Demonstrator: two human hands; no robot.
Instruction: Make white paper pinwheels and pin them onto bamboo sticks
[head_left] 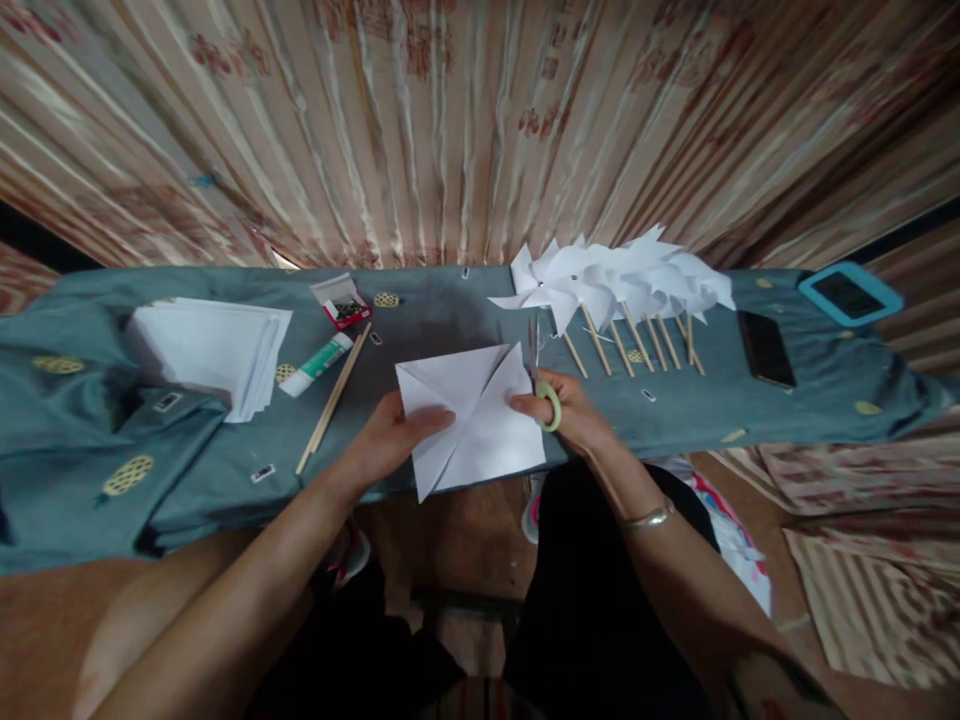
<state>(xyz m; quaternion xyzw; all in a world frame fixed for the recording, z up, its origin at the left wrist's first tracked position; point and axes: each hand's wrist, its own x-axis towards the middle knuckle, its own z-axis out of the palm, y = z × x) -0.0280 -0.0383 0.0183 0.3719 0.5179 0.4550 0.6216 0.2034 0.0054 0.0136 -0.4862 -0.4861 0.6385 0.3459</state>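
A square white sheet of paper (480,440), with slits running from its corners toward the middle, is held above the front edge of the table. My left hand (390,432) grips its left side, thumb lying on top. At the right edge of the sheet, my right hand (576,412) is closed around scissors (551,405) with pale green handles. Their blades point away from me, beside the paper. The thumb of that hand also rests on the sheet. Beyond it lie several white paper pinwheels (615,275) on wooden sticks, overlapping in a row.
On the left of the cloth-covered table (450,300) are a stack of white paper (210,345), a glue stick (319,365), wooden sticks (334,400) and an open red box (345,305) of small dark pieces. A phone (765,348) and a blue-framed tablet (851,293) lie right.
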